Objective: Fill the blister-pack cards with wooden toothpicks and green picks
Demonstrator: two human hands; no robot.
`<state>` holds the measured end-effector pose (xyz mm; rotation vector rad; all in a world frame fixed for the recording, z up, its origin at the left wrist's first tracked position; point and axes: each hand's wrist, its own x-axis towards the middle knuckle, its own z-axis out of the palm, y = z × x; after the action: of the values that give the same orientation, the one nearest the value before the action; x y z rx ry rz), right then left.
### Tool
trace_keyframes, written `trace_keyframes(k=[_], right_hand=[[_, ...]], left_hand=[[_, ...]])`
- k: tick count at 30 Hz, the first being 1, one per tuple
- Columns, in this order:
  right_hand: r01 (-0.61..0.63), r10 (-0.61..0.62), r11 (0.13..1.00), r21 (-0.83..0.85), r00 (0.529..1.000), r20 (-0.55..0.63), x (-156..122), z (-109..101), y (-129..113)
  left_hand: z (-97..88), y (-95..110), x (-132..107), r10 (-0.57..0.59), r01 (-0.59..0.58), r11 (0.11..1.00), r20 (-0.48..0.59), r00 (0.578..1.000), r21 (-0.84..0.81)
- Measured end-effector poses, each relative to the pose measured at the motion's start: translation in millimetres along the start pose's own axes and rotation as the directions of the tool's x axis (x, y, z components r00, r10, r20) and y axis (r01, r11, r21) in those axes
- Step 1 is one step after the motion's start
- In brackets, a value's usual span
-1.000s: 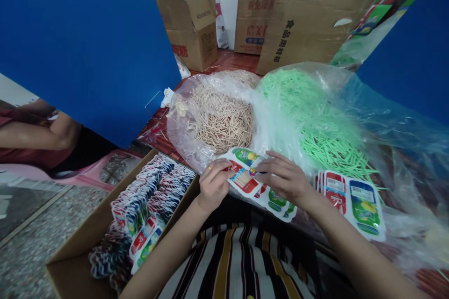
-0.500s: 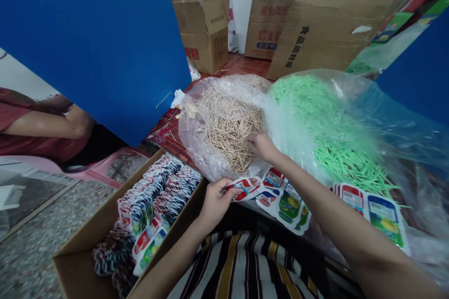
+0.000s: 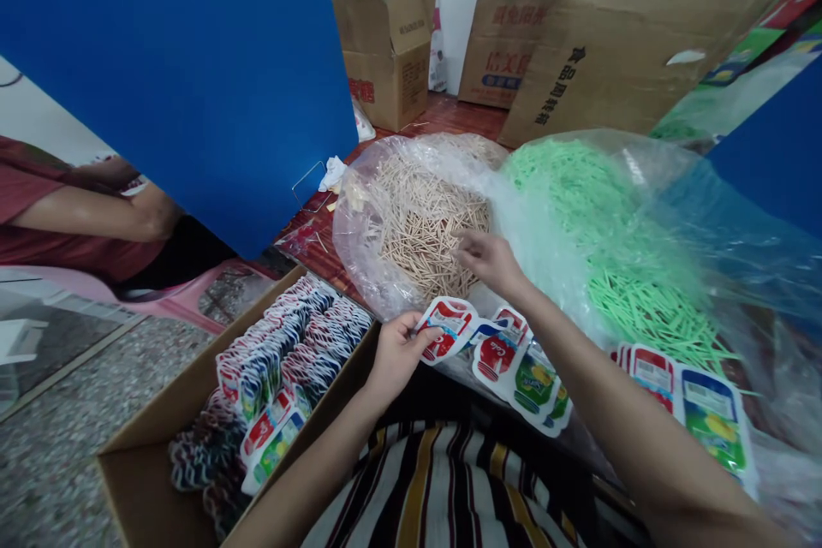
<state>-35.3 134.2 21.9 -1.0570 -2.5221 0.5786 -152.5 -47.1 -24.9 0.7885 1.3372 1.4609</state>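
My left hand (image 3: pixel 396 357) pinches the edge of a small red-and-white cola packet (image 3: pixel 448 321) between thumb and fingers. My right hand (image 3: pixel 489 260) is at the right side of a pile of short wooden sticks (image 3: pixel 427 244) in a clear plastic bag (image 3: pixel 350 231). Its fingers are curled together, and whatever they hold is too small to make out. Below my right forearm lie more joined packets, one a red cola packet (image 3: pixel 496 358) and one a green Sprite packet (image 3: pixel 534 378).
Left of my lap stands an open carton (image 3: pixel 145 432) with rows of packets (image 3: pixel 276 334). Green sticks (image 3: pixel 648 308) lie in plastic at the right, with more packets (image 3: pixel 712 415) before them. Cardboard boxes (image 3: pixel 414 51) stand behind. A person's arm (image 3: pixel 90 210) shows beyond the blue panel (image 3: pixel 193 60).
My left hand has turned the cola packet so its face shows more. My right hand has lifted slightly off the wooden sticks. The view has shifted a little.
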Motion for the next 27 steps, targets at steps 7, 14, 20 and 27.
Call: trace_keyframes(k=[7,14,20,27], right_hand=[[0.195,0.198,0.621,0.759,0.898,-0.393,-62.7,-34.3,-45.4],[0.135,0.139,0.647,0.751,0.947,-0.29,-79.7,-24.4,-44.3],[0.115,0.143,0.657,0.745,0.951,-0.274,-89.6,-35.4,-41.4],[0.064,0.096,0.586,0.807,0.984,-0.148,-96.0,-50.4,-35.5]], left_hand=[[6.8,4.5,1.5,-0.01,0.01,0.998,-0.007,1.0,-0.055],[15.9,6.9,-0.1,-0.009,0.011,0.997,0.03,1.0,-0.072],[18.8,11.3,-2.7,-0.052,0.056,0.99,0.034,0.998,-0.13],[19.8,9.2,-1.8,-0.072,0.079,0.991,0.065,0.995,-0.111]])
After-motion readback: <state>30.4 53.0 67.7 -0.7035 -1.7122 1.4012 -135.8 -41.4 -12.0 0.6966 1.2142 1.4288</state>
